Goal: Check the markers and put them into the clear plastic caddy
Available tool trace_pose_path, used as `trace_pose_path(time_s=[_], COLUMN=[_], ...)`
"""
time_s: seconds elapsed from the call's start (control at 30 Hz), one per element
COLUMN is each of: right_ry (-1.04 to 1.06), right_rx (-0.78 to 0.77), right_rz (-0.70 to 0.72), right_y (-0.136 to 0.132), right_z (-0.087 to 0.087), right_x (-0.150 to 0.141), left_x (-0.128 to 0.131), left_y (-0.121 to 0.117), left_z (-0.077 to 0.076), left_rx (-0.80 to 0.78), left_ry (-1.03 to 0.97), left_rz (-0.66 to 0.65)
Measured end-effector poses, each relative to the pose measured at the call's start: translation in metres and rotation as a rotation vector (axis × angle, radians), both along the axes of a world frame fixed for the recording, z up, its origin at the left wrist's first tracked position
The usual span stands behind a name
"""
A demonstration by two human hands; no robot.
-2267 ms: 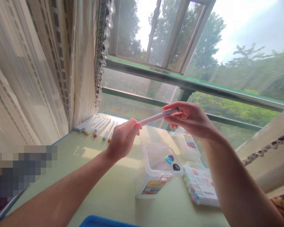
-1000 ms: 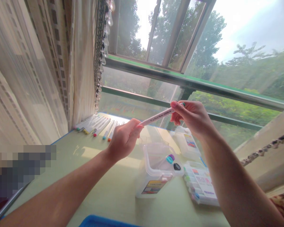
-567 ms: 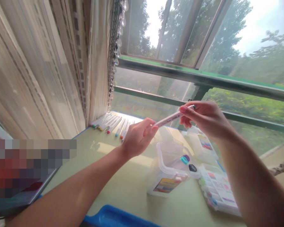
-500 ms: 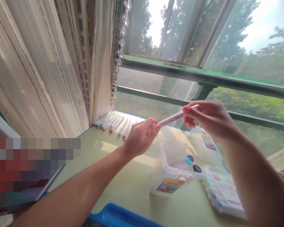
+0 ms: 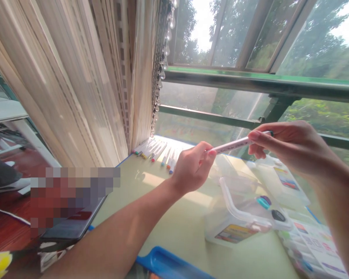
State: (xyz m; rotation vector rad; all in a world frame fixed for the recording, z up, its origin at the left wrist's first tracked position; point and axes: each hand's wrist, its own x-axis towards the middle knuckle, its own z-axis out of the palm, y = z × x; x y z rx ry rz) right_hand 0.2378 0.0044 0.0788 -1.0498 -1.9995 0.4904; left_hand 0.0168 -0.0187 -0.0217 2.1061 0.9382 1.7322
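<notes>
A slim white marker (image 5: 232, 145) with dark print along its barrel is held above the table between both hands. My left hand (image 5: 192, 167) pinches its lower left end, which the fingers hide. My right hand (image 5: 287, 145) grips the upper right end, where a dark green tip shows past the fingers. Below the marker stands an open clear plastic box (image 5: 235, 228) with a colourful label; several capped pens lean inside it. Several white markers with coloured ends (image 5: 154, 151) lie in a row on the table, beyond my left hand.
A second clear box (image 5: 283, 178) stands at the right by the window. Near my right forearm lies a clear pack of markers (image 5: 317, 244). A blue tray (image 5: 168, 263) sits at the table's (image 5: 174, 221) front edge, a tablet (image 5: 75, 224) at the left. Curtains (image 5: 75, 69) hang behind.
The view has swung left, so everything sits further right in the picture. Both hands keep hold of the marker in nearly the same pose.
</notes>
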Motion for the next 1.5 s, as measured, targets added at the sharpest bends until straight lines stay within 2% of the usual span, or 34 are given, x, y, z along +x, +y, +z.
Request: trace_pose_path(time_s=[0.2, 0.43, 1.0, 1.5], right_ry=[-0.061, -0.068, -0.101, -0.040], right_rx=[-0.009, -0.001, 0.017, 0.000], right_rz=[-0.105, -0.153, -0.127, 0.005], right_y=[0.0009, -0.0006, 0.0022, 0.0031], right_z=[0.0008, -0.0013, -0.0051, -0.0058], right_x=[-0.0021, -0.0060, -0.0057, -0.0024], left_x=[0.0008, 0.0021, 0.0008, -0.0006], left_y=[0.0012, 0.0002, 0.0006, -0.0004], left_z=[-0.0017, -0.0016, -0.0015, -0.0022], left_rx=[0.035, 0.052, 0.016, -0.031], left_ry=[0.036, 0.014, -0.021, 0.027], left_rz=[0.044, 0.038, -0.022, -0.004])
